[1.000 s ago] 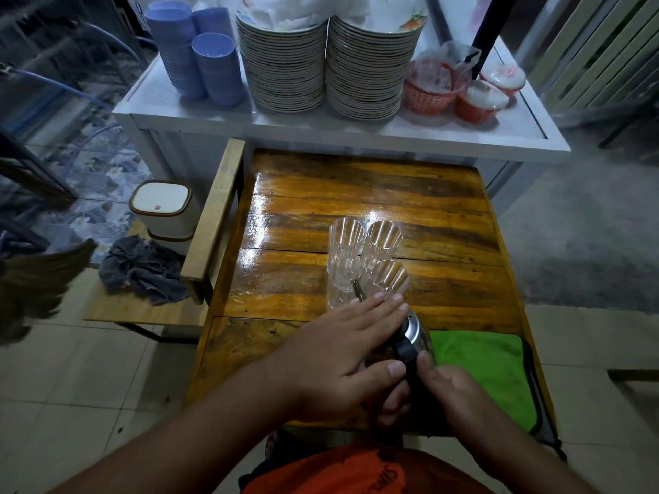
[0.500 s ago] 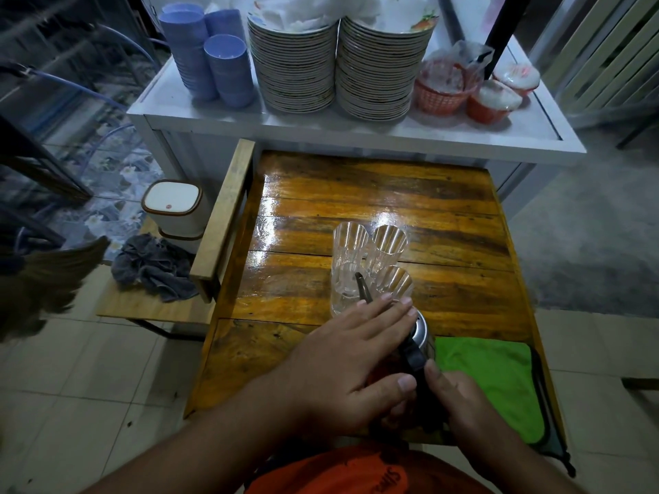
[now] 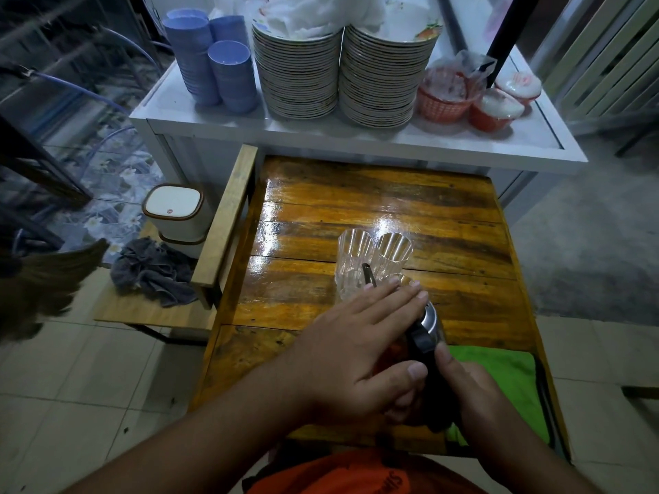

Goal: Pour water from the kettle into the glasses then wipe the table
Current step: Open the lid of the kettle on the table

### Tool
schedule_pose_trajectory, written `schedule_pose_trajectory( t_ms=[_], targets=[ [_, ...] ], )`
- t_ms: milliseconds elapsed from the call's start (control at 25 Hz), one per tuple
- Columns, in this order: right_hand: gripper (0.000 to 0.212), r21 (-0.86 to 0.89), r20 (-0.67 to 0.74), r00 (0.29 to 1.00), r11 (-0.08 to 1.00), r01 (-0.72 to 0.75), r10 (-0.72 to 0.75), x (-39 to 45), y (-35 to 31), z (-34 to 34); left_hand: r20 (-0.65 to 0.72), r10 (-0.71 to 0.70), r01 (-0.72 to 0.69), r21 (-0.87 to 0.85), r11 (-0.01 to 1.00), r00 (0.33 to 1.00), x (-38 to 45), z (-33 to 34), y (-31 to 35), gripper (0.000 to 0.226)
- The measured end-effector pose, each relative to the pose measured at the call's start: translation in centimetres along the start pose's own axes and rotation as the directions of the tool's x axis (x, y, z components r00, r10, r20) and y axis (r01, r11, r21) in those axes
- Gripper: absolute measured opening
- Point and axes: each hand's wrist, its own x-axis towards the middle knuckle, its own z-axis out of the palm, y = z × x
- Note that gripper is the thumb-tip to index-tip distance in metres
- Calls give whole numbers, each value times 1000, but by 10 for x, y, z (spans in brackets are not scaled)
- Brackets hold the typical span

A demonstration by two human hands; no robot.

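Observation:
Three clear ribbed glasses stand close together mid-table: one at the left [image 3: 353, 260], one at the right [image 3: 394, 253], and a third [image 3: 403, 278] mostly hidden behind my fingers. The steel kettle [image 3: 428, 320] with a black handle is tilted forward, its thin spout [image 3: 368, 274] over the left glass. My left hand [image 3: 360, 354] lies flat on the kettle's lid and body. My right hand [image 3: 463, 383] grips the black handle. A green cloth [image 3: 506, 372] lies on the wooden table [image 3: 321, 304] at the near right, under my right hand.
Behind the table a white cart [image 3: 356, 137] carries two tall plate stacks [image 3: 299, 69], blue bowl stacks [image 3: 214, 62] and red baskets [image 3: 445, 94]. At the left, a wooden bench [image 3: 160, 311] holds a white bin [image 3: 174, 215] and a grey rag [image 3: 153, 272].
The kettle has tipped slightly further forward, its spout staying over the left glass. Both hands keep their hold on it. The view has shifted a little.

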Motion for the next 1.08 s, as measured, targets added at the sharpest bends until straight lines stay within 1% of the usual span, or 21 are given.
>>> schedule_pose_trajectory(
  t_ms=[120,240,440,600,760,920,1080],
  targets=[
    [83,5,-11,1000,1000,-5,5,2,-19,4,-15,-3,2,-34,999,1000,8,-9,-6,72],
    [79,24,-26,1000,1000,-12,13,10,-35,8,-24,-20,18,-79,997,1000,18,-17,-13,72],
    [76,-31,-31,997,997,-74,73,22,-57,6,-11,-66,64,-129,990,998,29,-27,-25,69],
    [75,-7,-25,994,994,-107,107,24,-67,7,6,-75,74,-192,979,997,33,-34,-30,71],
    [68,47,0,990,989,-141,142,26,-74,10,25,-78,81,-206,975,997,35,-37,-32,66],
    [69,17,18,984,984,-175,175,24,-82,10,0,-69,68,-225,972,998,37,-38,-33,72],
    [70,9,31,977,977,-212,211,22,-91,11,36,-110,115,-256,960,993,38,-41,-32,66]
  ],
)
